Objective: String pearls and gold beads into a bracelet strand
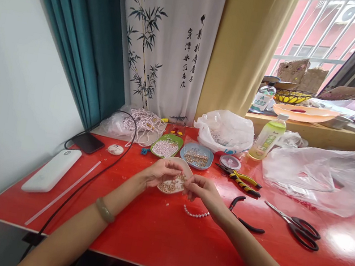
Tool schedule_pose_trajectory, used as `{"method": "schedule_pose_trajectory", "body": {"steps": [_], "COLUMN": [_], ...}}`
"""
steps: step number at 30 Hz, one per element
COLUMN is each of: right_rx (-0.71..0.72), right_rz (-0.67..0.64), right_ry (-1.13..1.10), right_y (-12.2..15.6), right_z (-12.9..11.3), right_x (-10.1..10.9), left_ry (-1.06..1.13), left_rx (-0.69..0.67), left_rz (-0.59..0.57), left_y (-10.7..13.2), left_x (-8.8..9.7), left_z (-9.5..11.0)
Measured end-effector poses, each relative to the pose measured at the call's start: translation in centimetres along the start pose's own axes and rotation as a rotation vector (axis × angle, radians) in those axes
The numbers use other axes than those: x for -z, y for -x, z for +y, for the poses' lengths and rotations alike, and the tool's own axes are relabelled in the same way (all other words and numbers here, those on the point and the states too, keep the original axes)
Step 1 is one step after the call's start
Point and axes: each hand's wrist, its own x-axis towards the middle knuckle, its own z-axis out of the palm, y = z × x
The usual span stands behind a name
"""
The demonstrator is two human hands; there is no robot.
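Note:
My left hand point(159, 172) hovers over a small white dish point(171, 185) of gold-coloured beads, fingers pinched together above it. Beside it, my right hand point(201, 191) pinches the end of a short strand of white pearls point(196, 214) that hangs down onto the red table point(154, 233). The two hands nearly touch over the dish's right edge. Whether the left fingers hold a bead or the strand's thread is too small to tell. A green bangle sits on my left wrist.
Behind the hands stand a green dish of pearls point(166, 146), a blue dish of beads point(196, 156) and a thread spool point(230, 162). Yellow-handled pliers point(242, 181), black pliers point(245, 215) and scissors point(298, 226) lie right. A power bank point(52, 169), phone point(88, 142), bottle point(268, 137) and plastic bags surround.

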Motion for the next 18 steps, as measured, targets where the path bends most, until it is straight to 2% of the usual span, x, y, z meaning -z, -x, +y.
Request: {"method": "schedule_pose_trajectory", "body": {"steps": [18], "right_rx": [-0.004], "right_rz": [-0.009], "right_ry": [0.032], "right_y": [-0.39], "right_z": [0.61], "right_x": [0.24], "left_ry": [-0.082], "left_rx": [-0.046], "left_rz": [-0.020], "left_y": [-0.04], "left_x": [-0.23], "left_z": [-0.37]}}
